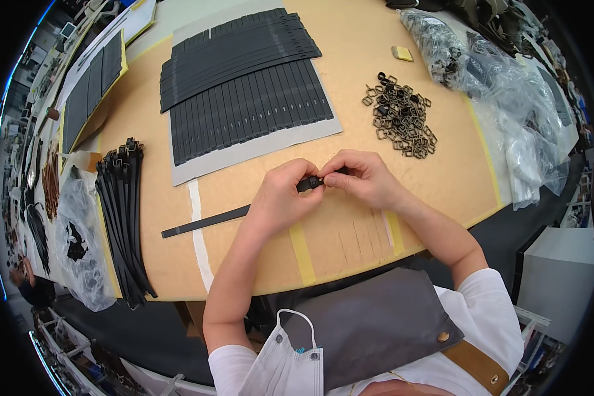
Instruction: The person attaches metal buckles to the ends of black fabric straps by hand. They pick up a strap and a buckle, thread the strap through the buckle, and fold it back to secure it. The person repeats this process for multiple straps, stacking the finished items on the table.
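A long black strap [208, 222] lies across the table, its flat tail pointing left. My left hand [277, 199] is closed around the strap near its right end. The thumb and fingers of my right hand [368, 179] pinch the end of the strap, against my left fingertips. Something small and dark sits between the two hands, but my fingers cover most of it. Right of my hands, a pile of bronze-coloured square metal buckles [402, 119] spreads over the table. At left lies a bundle of black straps [120, 211] with metal buckles at their far ends.
Beyond my hands, rows of flat black strips [251, 105] lie on a pale board [257, 150]. A strip-covered panel [94, 89] stands at far left. Clear plastic bags [521, 105] line the right side, near a small yellow block [402, 54]. Another plastic bag [86, 264] hangs lower left.
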Demonstrator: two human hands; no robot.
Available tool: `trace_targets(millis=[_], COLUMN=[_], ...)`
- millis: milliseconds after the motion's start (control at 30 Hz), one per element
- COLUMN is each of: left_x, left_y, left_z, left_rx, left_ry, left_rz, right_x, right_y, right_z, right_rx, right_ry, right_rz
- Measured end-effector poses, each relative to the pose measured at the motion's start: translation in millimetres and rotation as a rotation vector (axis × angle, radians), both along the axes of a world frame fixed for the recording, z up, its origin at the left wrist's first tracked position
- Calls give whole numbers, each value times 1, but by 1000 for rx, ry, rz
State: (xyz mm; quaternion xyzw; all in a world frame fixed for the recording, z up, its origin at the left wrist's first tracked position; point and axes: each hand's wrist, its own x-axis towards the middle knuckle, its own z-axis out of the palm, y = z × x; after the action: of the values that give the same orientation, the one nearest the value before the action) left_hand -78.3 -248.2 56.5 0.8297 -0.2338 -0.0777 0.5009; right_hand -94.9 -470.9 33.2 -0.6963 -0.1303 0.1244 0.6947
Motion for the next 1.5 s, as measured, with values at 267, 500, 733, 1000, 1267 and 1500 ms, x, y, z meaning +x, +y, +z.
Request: trace_targets(millis=[267, 500, 733, 1000, 1267, 1500], left_x=[1, 1, 1, 5, 3, 3], left_y=[2, 3, 2, 5, 4, 5], left_z=[1, -1, -3, -5, -2, 2], left_rx=[123, 118, 85, 7, -7, -48], left_ry=[-24, 48, 21, -97, -109, 58], left_rz=[-16, -55, -81, -13, -44, -64], right_x=[1, 6, 9, 17, 14, 10], right_y=[-3, -8, -4, -13, -13, -13], right_z=[3, 2, 2, -2, -3, -1], right_rx=[67, -51, -3, 55, 154, 174], right_ry=[199, 231, 305, 216, 246, 163], right_rz=[30, 60, 63, 24, 73, 102])
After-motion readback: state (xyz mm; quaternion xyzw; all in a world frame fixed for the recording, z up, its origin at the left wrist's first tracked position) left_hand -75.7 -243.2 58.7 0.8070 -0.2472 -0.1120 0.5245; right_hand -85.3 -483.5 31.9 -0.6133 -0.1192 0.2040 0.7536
